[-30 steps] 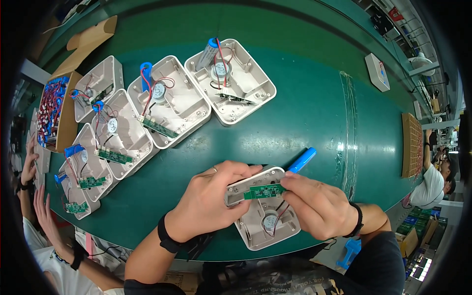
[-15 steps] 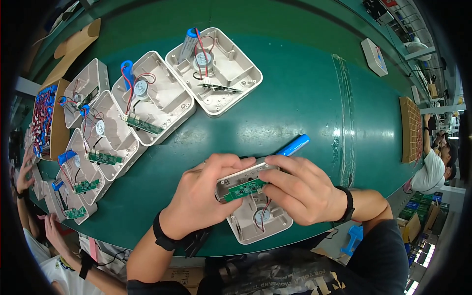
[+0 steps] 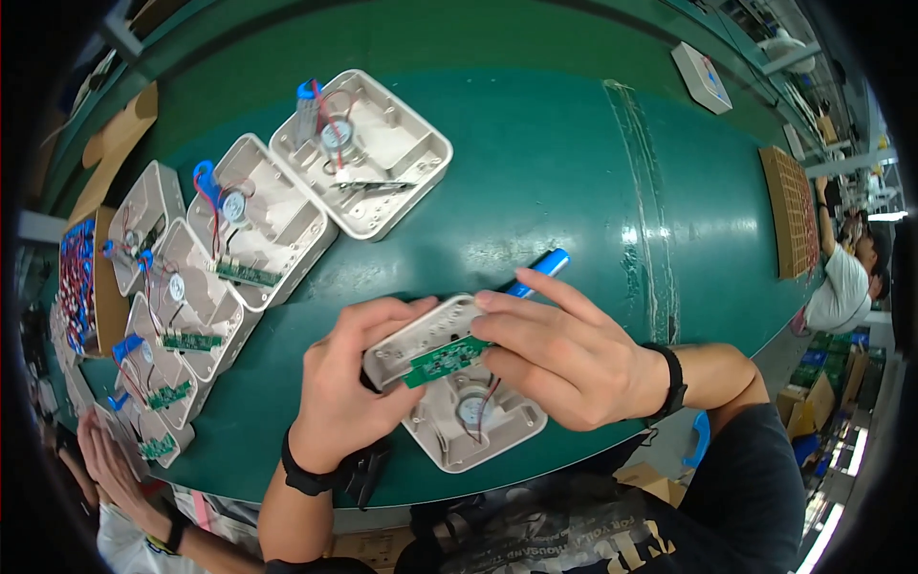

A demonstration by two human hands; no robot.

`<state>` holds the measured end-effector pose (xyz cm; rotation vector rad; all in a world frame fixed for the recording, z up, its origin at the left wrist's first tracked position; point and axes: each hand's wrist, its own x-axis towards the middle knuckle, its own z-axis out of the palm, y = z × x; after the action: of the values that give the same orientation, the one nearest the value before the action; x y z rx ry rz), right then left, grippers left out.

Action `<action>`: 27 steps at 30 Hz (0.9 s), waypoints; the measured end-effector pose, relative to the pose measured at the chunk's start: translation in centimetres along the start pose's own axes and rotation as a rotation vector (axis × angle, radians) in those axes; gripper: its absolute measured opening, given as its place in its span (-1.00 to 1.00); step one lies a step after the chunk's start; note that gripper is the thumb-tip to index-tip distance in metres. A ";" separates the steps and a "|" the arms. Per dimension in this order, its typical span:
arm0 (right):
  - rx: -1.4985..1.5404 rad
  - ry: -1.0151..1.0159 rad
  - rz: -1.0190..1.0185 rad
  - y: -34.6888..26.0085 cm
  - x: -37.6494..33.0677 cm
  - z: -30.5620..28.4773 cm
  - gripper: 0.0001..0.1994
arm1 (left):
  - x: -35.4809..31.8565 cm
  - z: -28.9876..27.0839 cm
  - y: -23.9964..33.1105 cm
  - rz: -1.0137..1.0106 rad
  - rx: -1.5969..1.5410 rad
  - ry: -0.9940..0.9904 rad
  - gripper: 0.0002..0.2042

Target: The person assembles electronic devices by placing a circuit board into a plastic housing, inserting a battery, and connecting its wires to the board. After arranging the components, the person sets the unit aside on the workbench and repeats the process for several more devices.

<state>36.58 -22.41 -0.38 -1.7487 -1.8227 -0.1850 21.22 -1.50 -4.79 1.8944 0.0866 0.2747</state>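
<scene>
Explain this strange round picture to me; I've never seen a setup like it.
There is no robot: these are a person's bare hands, seen from a wide camera worn on the head and looking down, so edges bend. The left hand grips an open pale case; the right hand holds one end of a green board. A blue cylinder lies just beyond. On the green table, leftward, sit more open cases. The hand at far left is another person's.
</scene>
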 end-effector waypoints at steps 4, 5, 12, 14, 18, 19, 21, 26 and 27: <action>0.043 0.065 0.001 1.0 -0.5 -0.1 -0.76 | 0.1 0.0 -0.1 -0.111 -0.093 0.062 -0.47; 0.050 0.085 -0.005 1.0 -0.7 0.1 -0.76 | -0.1 -0.1 0.0 -0.149 -0.124 0.080 -0.48; 0.063 0.241 -0.002 1.3 -1.2 1.5 -0.75 | 0.2 0.4 0.4 -0.138 -0.149 0.151 -0.52; 0.069 0.262 0.006 1.5 -1.2 1.7 -0.74 | 0.2 0.7 0.2 -0.096 -0.100 0.138 -0.53; 0.048 0.248 0.033 1.5 -1.3 2.0 -0.72 | 0.0 0.5 0.1 -0.095 -0.042 0.098 -0.53; 0.054 0.248 0.020 1.5 -1.2 2.1 -0.72 | -0.1 0.4 0.1 -0.094 -0.037 0.112 -0.53; 0.051 0.256 0.041 1.3 -1.2 2.3 -0.69 | -0.1 0.3 0.1 -0.113 -0.058 0.103 -0.53; 0.059 0.258 0.080 1.2 -1.3 2.3 -0.66 | -0.2 0.1 0.0 -0.123 -0.092 0.098 -0.53; 0.056 0.258 0.073 1.2 -1.4 2.2 -0.66 | -0.1 0.1 0.0 -0.118 -0.091 0.104 -0.53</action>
<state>36.94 -22.38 -3.20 -1.6650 -1.5630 -0.3115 21.15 -1.59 -4.85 1.7771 0.2509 0.2915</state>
